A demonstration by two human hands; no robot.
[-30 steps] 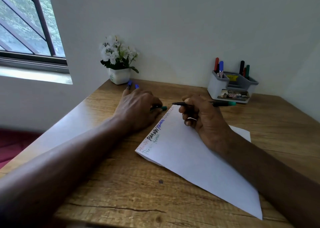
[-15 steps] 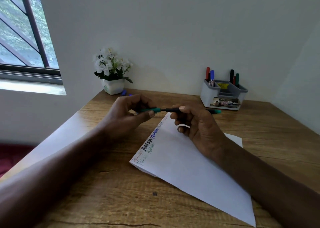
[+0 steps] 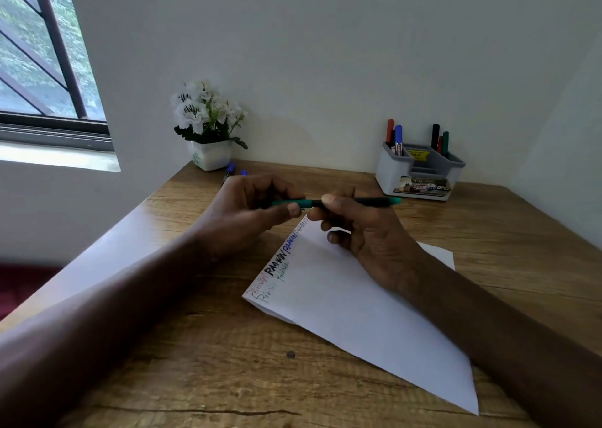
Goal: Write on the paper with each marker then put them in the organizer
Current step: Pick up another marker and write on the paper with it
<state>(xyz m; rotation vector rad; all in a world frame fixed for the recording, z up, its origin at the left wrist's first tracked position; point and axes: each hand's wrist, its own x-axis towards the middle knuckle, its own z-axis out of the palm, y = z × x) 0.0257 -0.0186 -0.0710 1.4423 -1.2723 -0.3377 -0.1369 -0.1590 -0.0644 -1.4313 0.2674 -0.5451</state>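
Looks like capping: left hand (image 3: 250,211) pinches the green cap (image 3: 288,203), right hand (image 3: 368,235) grips the marker (image 3: 374,201), needs a straight push, then organizer (image 3: 387,175).

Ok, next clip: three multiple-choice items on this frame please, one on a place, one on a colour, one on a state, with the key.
1. Where does the organizer stand?
A. on the window sill
B. at the far right of the table, by the wall
C. beside the flowers

2. What colour are the ends of the marker that the left hand and right hand hold?
A. red
B. yellow
C. green

3. What state is the paper in?
A. blank
B. flat, with writing near one edge
C. crumpled

Key:
1 B: it sits far right on the table, close to the wall.
2 C: both ends show green beside the fingers.
3 B: coloured words run along its left edge.
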